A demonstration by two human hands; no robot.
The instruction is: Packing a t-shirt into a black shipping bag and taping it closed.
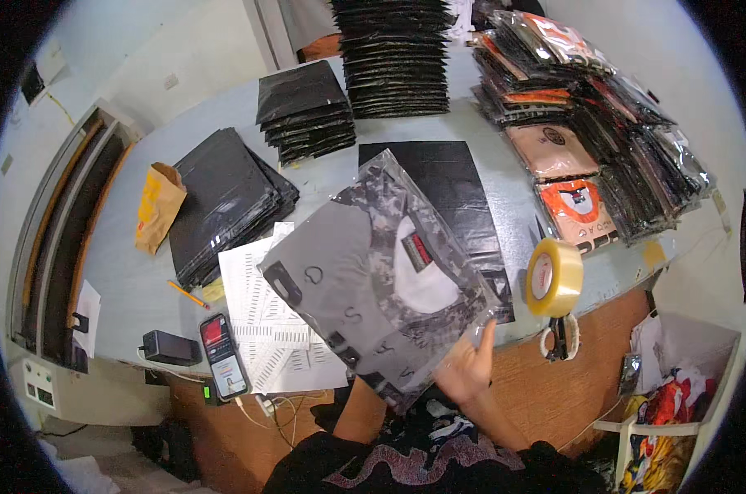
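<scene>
A folded grey shirt in a clear plastic bag (342, 272) is held tilted over the table, its camouflage-patterned collar and white inner neck facing up. My right hand (470, 364) grips the bag's lower right edge, thumb on top. My left forearm (361, 410) reaches under the package, which hides the left hand. Beneath the package, a black plastic mailing bag (465, 185) lies flat on the table (323, 191). Right of it stands a roll of clear packing tape (555, 278), with white-handled scissors (559, 339) at the table's edge.
Black mailing bags lie in a left pile (215, 197), a rear pile (302, 105) and a tall stack (394, 62). Bagged garments (558, 148) are heaped at right. Printed sheets (280, 333), a smartphone (224, 358), a pencil (187, 294), a paper bag (160, 207) and a black box (170, 347) occupy the left.
</scene>
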